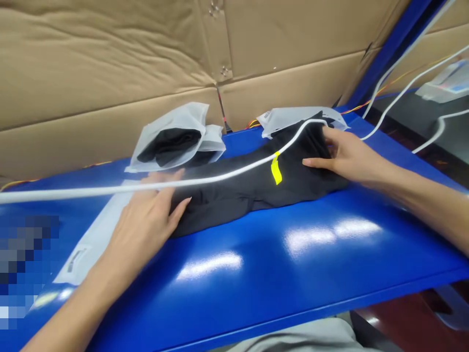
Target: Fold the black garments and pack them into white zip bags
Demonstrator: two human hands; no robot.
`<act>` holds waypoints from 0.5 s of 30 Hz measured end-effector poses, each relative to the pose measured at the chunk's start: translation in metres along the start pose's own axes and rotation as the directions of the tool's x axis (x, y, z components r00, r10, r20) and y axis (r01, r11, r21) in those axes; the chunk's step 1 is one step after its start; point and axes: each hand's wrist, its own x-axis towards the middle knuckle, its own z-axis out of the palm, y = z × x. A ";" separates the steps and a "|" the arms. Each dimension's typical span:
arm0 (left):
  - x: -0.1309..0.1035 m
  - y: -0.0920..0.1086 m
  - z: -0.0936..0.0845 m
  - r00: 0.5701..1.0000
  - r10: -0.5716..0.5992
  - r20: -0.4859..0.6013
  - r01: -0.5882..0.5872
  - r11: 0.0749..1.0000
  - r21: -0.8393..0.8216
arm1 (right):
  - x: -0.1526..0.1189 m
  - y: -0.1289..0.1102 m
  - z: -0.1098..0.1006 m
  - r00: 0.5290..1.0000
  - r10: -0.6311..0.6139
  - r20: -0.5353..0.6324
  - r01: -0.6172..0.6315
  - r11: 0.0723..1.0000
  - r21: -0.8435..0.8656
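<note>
A folded black garment (227, 195) lies stretched lengthwise across the blue table; its exact kind cannot be made out. At its left end rests my left hand (150, 210), fingers extended and thumb apart on the cloth. My right hand (340, 151) grips the right end, the thumb on top and the other fingers partly hidden behind the fabric. Between my head and the garment runs a white cable (227, 176) with a yellow tag (276, 171), hiding some of my left fingers. Partly under my left forearm is a flat white plastic bag (88, 239) with a small printed label.
Behind the garment stand translucent bags, one with black cloth inside (172, 144) and another at the right (293, 117). Brown padded panels (110, 63) close off the back of the blue table (238, 283). More white cables (395, 88) hang at the right, near a blue post (395, 54).
</note>
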 end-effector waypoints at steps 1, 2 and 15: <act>0.002 0.000 -0.001 1.000 -0.007 -0.020 0.006 1.000 -0.020 | 0.000 0.000 0.000 1.000 -0.001 -0.007 0.001 1.000 -0.013; 0.004 -0.001 -0.002 0.999 -0.021 -0.033 0.020 0.999 -0.042 | 0.000 0.000 -0.001 1.000 -0.003 -0.013 0.003 1.000 -0.026; 0.015 0.010 -0.030 0.942 -0.337 0.008 0.329 0.915 -0.233 | -0.005 -0.013 -0.001 0.971 -0.185 -0.155 0.165 0.978 -0.131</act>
